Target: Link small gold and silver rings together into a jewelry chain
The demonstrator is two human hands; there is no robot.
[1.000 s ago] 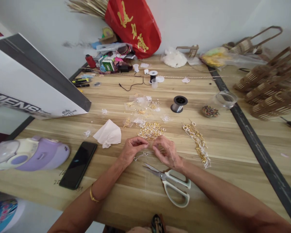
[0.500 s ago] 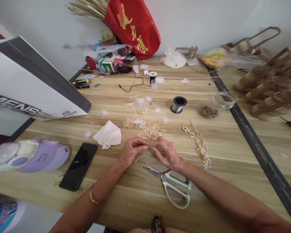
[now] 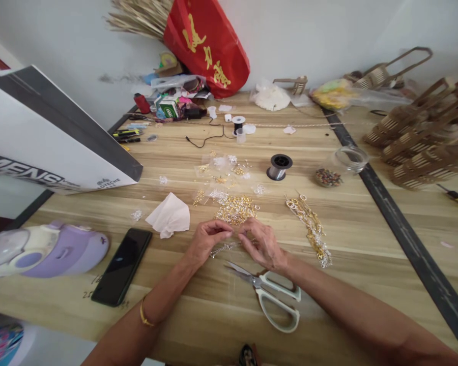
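My left hand [image 3: 207, 241] and my right hand [image 3: 264, 245] face each other with thumb and fingertips pinched. Whatever lies in the fingertips is too small to make out. Just beyond them spreads a pile of gold and silver beads [image 3: 236, 207]. Under and between the hands runs a silver beaded strand [image 3: 227, 247], partly covered by my right hand. White-handled scissors [image 3: 256, 281] lie on the wooden table [image 3: 198, 310], nearer to me, blades slightly apart. Right of my right hand are gold and silver strands [image 3: 311, 229] in a bundle.
Small bags of beads [image 3: 219, 170] lie behind the pile, near a wire spool [image 3: 278, 168]. At right are a glass jar [image 3: 351, 160] on its side and brown baskets [image 3: 423, 142]. To the left lie a tissue [image 3: 170, 216], a phone [image 3: 122, 267] and a purple bottle [image 3: 64, 251].
The view has shifted slightly, so the table things sit a little lower in the picture. My hands keep almost the same pinched pose, fingertips close together.
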